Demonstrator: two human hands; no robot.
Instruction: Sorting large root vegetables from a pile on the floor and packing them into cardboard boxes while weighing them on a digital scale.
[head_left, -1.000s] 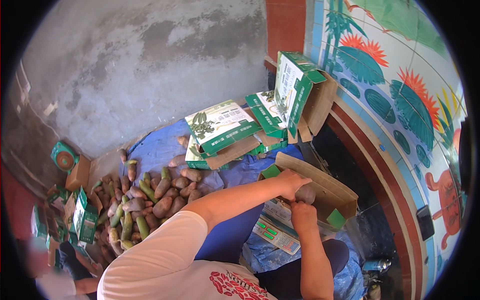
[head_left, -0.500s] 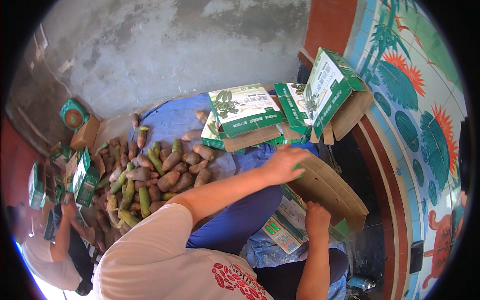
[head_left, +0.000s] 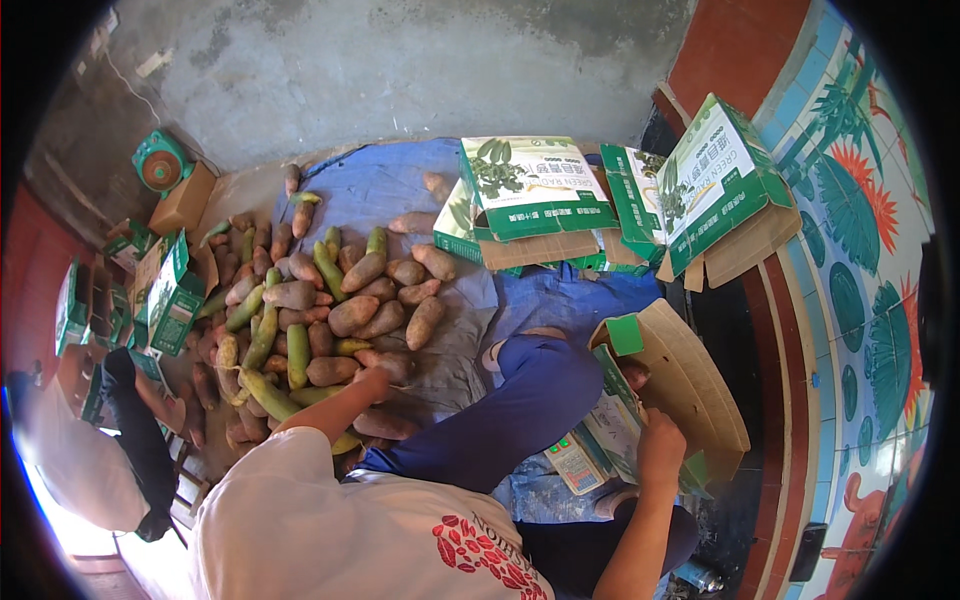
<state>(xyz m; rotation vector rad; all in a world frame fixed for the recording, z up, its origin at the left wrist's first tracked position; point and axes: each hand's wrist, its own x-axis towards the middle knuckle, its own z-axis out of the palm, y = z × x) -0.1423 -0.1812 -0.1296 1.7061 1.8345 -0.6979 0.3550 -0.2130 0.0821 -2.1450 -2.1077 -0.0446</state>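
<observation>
My left hand reaches into the near right edge of a pile of long root vegetables, some green, some muddy reddish-brown, like radishes. Its curled fingers are at a reddish-brown radish; the fingertips are partly hidden. My right hand is closed on the near rim of an open green and white carton. Inside that carton a reddish-brown radish shows, below the raised tan cardboard flap. Beside the carton is a scale with a keypad and lit green display.
Printed cartons lie at the back, another leaning beside them. A blue tarp lies under the pile. At far left another person works beside more cartons. A green fan-like device sits on a brown box.
My left hand has moved from above the carton leftward and down to the pile. My right hand stays on the carton rim. The view has shifted slightly.
</observation>
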